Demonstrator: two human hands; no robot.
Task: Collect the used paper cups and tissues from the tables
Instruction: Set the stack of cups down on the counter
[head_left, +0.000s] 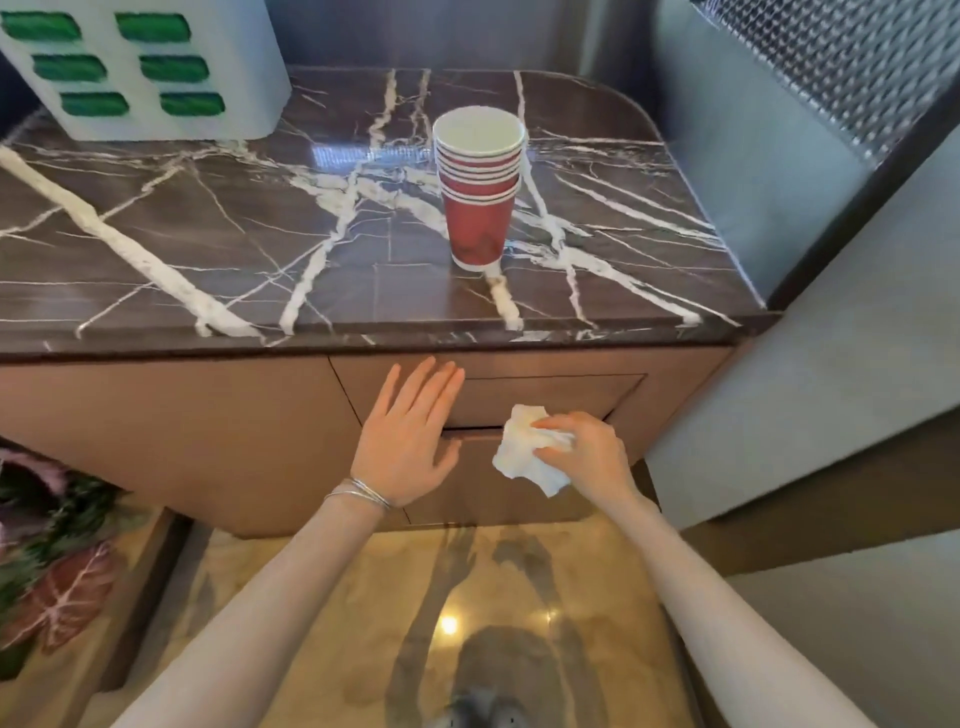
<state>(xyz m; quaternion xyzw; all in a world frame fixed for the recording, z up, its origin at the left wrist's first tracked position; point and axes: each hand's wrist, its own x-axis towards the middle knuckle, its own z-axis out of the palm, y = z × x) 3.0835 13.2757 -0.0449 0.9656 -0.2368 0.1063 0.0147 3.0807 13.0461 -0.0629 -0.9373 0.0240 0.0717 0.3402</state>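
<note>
A stack of red paper cups (480, 187) stands upright on the dark brown marble countertop (208, 249), a little right of its middle and well back from the near edge. The cups are nested one in another, their white rolled rims making rings at the top. A faint dark print on the lowest cup is too blurred to read. The stone is glossy, with white veins crossing it and a rounded far right corner. At the far left stands a white box (156, 67) with six green rounded slots. Below the top, the brown cabinet (182, 415) has a smooth matt front with a rectangular flap panel (545, 400). The left hand (410, 441) lies flat on this front, fingers straight and together, thin metal bracelets (358, 493) on the wrist. The right hand (592, 457) pinches a crumpled white tissue (519, 447) just in front of the flap, beside the left hand. The floor (322, 597) is polished beige stone.
</note>
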